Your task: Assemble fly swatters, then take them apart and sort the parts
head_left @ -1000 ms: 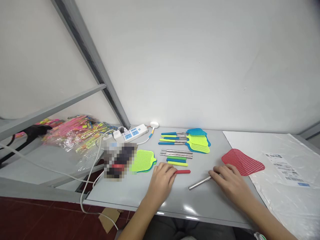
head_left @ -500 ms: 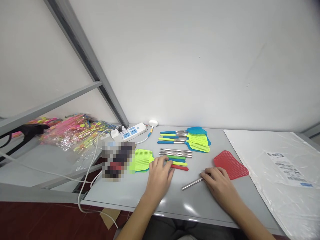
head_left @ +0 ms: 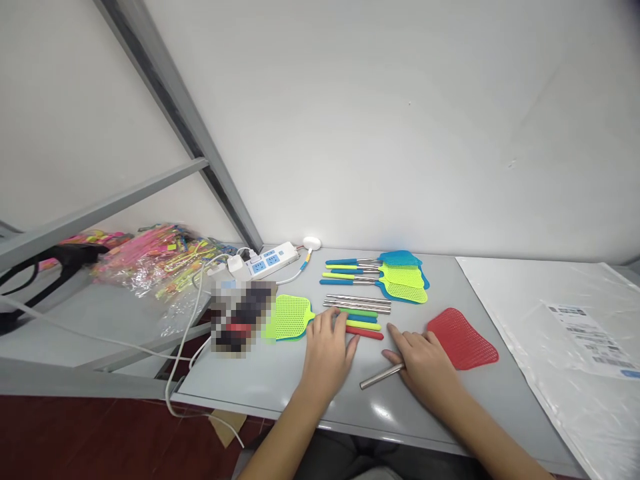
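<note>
My right hand (head_left: 425, 360) holds a red fly swatter by its metal rod (head_left: 381, 377), with the index finger and thumb stretched out to the left. The swatter's red mesh head (head_left: 463, 338) lies to the right of that hand. My left hand (head_left: 326, 347) rests with thumb and fingers apart over the left ends of several loose handles. Among these are a red handle (head_left: 365, 332), a yellow-green handle (head_left: 370, 326) and a green handle (head_left: 363, 313). Left of my left hand lies a yellow-green swatter head (head_left: 293, 317) over a blue one. Several bare metal rods (head_left: 357, 304) lie behind the handles.
Several blue and yellow-green fly swatters (head_left: 403, 287) lie stacked at the back of the table. A power strip (head_left: 273, 261) with white cables stands left, beside bagged coloured items (head_left: 155, 260). A white plastic package (head_left: 545, 347) covers the right side. A blurred patch (head_left: 243, 320) hides something.
My right hand's index finger and thumb have spread and reach toward the red handle. The red swatter has shifted slightly toward me. My left hand stays at the handles.
</note>
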